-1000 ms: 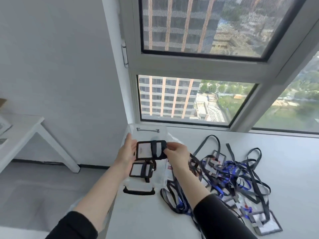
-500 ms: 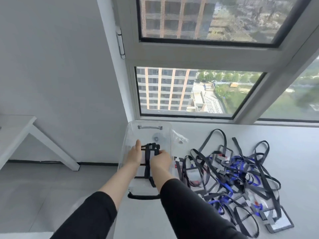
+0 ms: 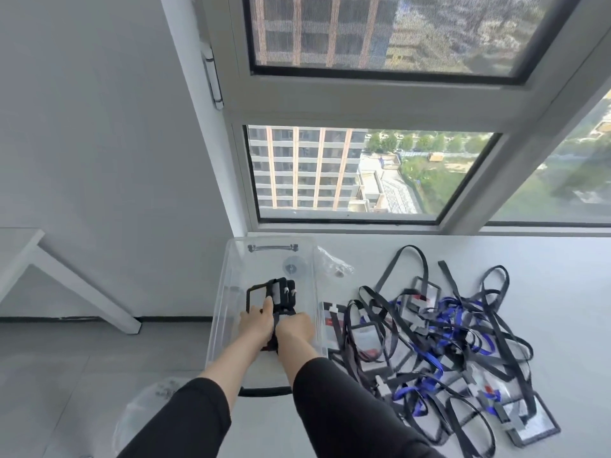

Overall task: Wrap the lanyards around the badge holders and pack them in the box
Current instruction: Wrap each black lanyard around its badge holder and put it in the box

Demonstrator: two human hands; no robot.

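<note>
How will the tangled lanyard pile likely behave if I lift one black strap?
The lanyard pile would probably lift as a clump, since its straps loop through one another. The straps look floppy, lying in loose curves, so badge holders would likely dangle.

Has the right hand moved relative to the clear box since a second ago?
Yes. The right hand went down into the clear box, towards its near end.

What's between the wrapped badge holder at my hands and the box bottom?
Nothing visible. The clear box is open; the left hand and right hand are inside it with the wrapped badge holder between them. Another wrapped holder lies farther in.
</note>
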